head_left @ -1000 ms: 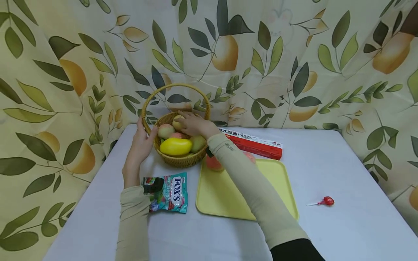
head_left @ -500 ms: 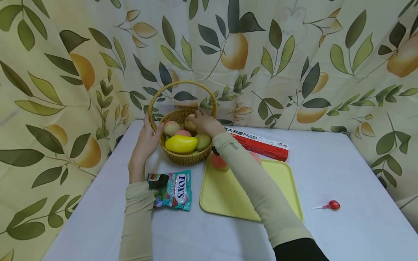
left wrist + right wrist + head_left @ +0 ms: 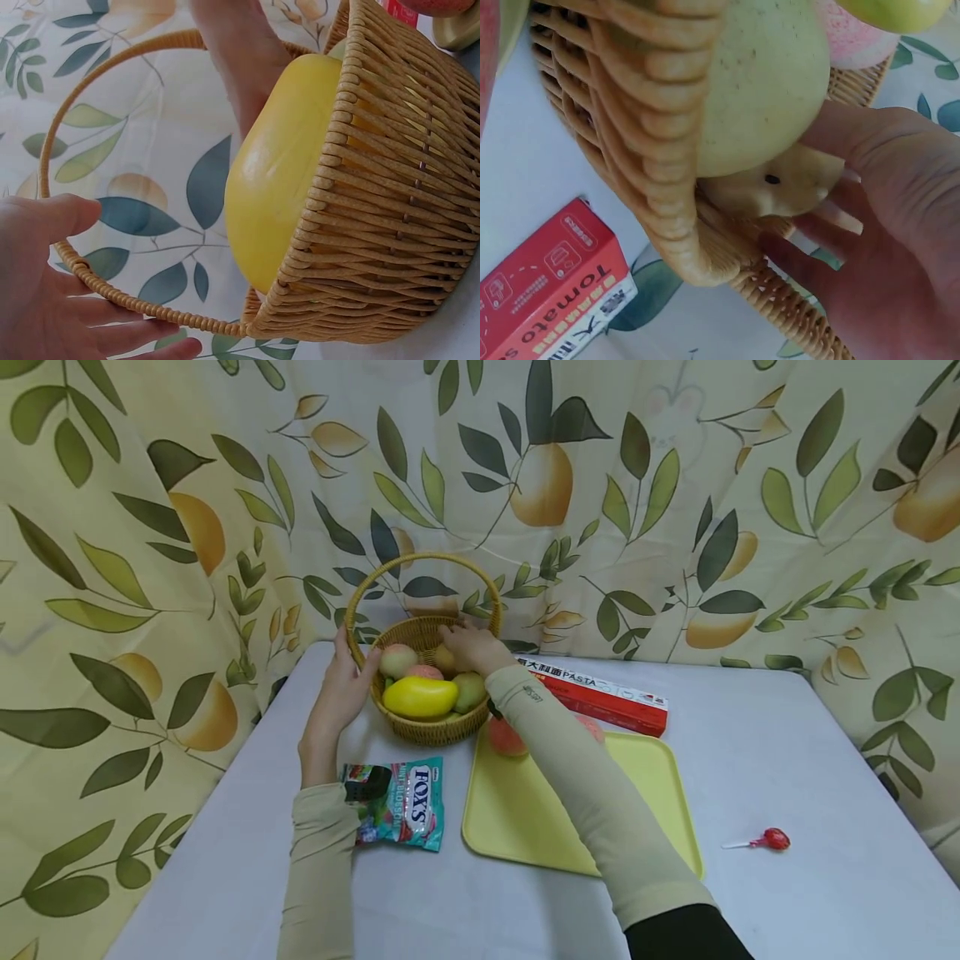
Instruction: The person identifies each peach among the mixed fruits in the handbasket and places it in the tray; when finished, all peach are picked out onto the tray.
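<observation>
In the head view, the left hand [image 3: 336, 689] is at the left side of the wicker basket [image 3: 429, 733], by its arched handle [image 3: 423, 557]; the right hand [image 3: 477, 648] reaches inside, over a tan fruit [image 3: 444, 660]. The white table [image 3: 810, 752] meets a leaf-printed curtain [image 3: 630, 560] just behind the basket. The right sleeve [image 3: 573, 785] crosses above a yellow tray [image 3: 525, 835], near a red pasta box [image 3: 607, 699]. Tabletop stretches between the tray, a lollipop [image 3: 776, 838] and the right edge.

In the left wrist view, the left hand's fingers spread nearly straight behind the handle, thumb in front; a yellow fruit [image 3: 281, 169] sits within the rim.

In the right wrist view, the right hand's thumb and bent fingers hold the tan fruit, beside a pale green fruit [image 3: 769, 82].
</observation>
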Action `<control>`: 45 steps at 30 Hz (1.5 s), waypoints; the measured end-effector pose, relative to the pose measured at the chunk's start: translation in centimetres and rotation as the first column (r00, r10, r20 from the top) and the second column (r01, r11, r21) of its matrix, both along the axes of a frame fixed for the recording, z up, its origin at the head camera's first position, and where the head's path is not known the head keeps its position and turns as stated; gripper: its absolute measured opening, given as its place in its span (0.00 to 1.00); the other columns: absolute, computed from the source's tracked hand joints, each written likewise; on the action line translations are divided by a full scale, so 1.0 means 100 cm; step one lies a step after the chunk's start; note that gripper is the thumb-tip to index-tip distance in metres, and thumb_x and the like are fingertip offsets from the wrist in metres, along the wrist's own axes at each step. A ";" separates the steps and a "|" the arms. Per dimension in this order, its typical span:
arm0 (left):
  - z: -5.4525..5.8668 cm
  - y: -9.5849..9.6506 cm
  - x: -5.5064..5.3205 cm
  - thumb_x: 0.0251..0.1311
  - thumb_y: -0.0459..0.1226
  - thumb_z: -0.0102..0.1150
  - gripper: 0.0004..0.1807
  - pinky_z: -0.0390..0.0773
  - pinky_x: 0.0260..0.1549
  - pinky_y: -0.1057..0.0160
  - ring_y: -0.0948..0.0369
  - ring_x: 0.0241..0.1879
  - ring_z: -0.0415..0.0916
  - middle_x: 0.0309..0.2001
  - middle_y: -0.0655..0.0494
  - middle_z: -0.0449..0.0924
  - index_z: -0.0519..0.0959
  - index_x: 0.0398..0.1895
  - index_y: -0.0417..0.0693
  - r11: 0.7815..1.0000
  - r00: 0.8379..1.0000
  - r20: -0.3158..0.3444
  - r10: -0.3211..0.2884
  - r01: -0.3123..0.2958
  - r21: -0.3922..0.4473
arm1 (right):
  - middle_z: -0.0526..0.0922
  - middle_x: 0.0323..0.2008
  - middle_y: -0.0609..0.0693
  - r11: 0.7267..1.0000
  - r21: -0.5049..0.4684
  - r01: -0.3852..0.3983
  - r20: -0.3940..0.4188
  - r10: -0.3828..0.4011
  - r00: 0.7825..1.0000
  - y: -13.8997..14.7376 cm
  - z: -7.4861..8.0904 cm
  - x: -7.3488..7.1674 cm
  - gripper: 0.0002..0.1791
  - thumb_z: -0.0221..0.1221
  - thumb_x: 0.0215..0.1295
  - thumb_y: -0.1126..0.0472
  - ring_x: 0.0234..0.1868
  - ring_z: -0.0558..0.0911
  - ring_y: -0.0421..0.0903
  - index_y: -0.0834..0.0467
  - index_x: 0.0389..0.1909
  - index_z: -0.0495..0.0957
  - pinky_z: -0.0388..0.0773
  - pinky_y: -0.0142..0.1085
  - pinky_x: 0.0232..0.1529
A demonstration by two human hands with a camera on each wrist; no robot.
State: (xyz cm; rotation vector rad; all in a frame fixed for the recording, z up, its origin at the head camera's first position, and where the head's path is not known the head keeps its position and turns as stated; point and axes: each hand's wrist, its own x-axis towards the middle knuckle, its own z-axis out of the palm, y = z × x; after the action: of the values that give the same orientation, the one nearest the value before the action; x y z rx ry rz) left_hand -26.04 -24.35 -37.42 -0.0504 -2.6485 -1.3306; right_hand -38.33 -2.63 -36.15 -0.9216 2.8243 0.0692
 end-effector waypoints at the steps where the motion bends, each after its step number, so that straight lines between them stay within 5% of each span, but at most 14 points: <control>1: 0.000 0.001 0.000 0.76 0.62 0.40 0.50 0.51 0.80 0.38 0.40 0.82 0.46 0.83 0.35 0.41 0.28 0.84 0.48 1.000 1.000 -0.003 0.000 0.000 0.003 | 0.56 0.79 0.64 1.000 -0.015 0.013 0.022 -0.013 1.000 0.001 0.000 -0.001 0.35 0.52 0.78 0.54 0.80 0.57 0.64 0.56 0.80 0.53 0.65 0.58 0.76; 4: 0.001 0.004 0.000 0.77 0.60 0.41 0.50 0.51 0.80 0.39 0.40 0.82 0.46 0.83 0.35 0.41 0.28 0.84 0.48 1.000 1.000 -0.004 0.002 -0.002 0.015 | 0.51 0.80 0.69 0.998 -0.049 0.037 0.077 -0.033 0.996 0.003 -0.001 -0.005 0.40 0.57 0.75 0.51 0.79 0.58 0.67 0.55 0.82 0.50 0.66 0.58 0.75; 9: 0.000 0.007 0.000 0.78 0.57 0.41 0.48 0.51 0.80 0.38 0.40 0.82 0.45 0.83 0.36 0.39 0.27 0.84 0.49 1.000 1.000 -0.003 -0.004 0.004 0.010 | 0.52 0.72 0.70 0.992 -0.117 0.051 0.129 -0.036 0.991 0.007 -0.005 -0.012 0.39 0.66 0.67 0.52 0.71 0.62 0.64 0.51 0.76 0.60 0.74 0.55 0.67; 19: -0.001 0.005 0.002 0.78 0.57 0.40 0.48 0.51 0.78 0.35 0.37 0.81 0.46 0.83 0.33 0.38 0.25 0.83 0.49 1.000 1.000 0.005 -0.001 0.001 -0.006 | 0.64 0.68 0.68 0.962 -0.269 -0.045 0.030 0.055 0.998 0.025 0.001 -0.001 0.37 0.70 0.61 0.57 0.70 0.62 0.68 0.49 0.68 0.64 0.70 0.59 0.68; 27: 0.000 0.006 0.002 0.78 0.58 0.39 0.49 0.49 0.79 0.35 0.36 0.81 0.44 0.83 0.32 0.37 0.24 0.83 0.46 1.000 1.000 -0.003 -0.005 0.005 -0.027 | 0.67 0.68 0.65 0.918 -0.382 -0.107 -0.119 0.066 0.991 0.053 0.013 0.040 0.36 0.71 0.60 0.56 0.66 0.70 0.64 0.50 0.69 0.69 0.75 0.55 0.63; 33: 0.003 0.005 0.003 0.78 0.57 0.41 0.49 0.49 0.78 0.33 0.35 0.81 0.44 0.83 0.32 0.37 0.25 0.83 0.47 1.000 1.000 -0.008 0.000 0.000 -0.032 | 0.74 0.63 0.60 0.858 -0.504 -0.099 -0.246 -0.033 0.969 0.080 0.018 0.084 0.38 0.71 0.60 0.49 0.60 0.76 0.59 0.53 0.68 0.66 0.79 0.52 0.60; 40: 0.003 0.006 0.005 0.78 0.58 0.41 0.49 0.49 0.78 0.33 0.35 0.81 0.45 0.82 0.31 0.38 0.25 0.83 0.47 1.000 1.000 -0.010 -0.004 0.004 -0.029 | 0.71 0.64 0.57 0.752 -0.659 0.027 -0.145 -0.162 0.976 0.129 0.009 0.130 0.41 0.73 0.58 0.50 0.57 0.77 0.56 0.54 0.67 0.63 0.83 0.52 0.53; 45: 0.003 0.004 0.005 0.77 0.58 0.42 0.50 0.49 0.78 0.33 0.35 0.81 0.45 0.82 0.32 0.38 0.25 0.83 0.49 1.000 1.000 -0.019 -0.008 0.007 -0.026 | 0.70 0.63 0.58 0.741 -0.658 0.129 -0.002 -0.173 0.985 0.167 0.007 0.145 0.42 0.72 0.59 0.49 0.57 0.76 0.56 0.51 0.69 0.60 0.82 0.53 0.54</control>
State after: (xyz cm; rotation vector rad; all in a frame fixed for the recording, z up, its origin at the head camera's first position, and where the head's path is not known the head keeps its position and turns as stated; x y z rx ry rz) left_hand -25.54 -23.93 -37.09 -0.0763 -2.6525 -1.2910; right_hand -23.78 14.11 -35.41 -0.7839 2.9969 -1.0019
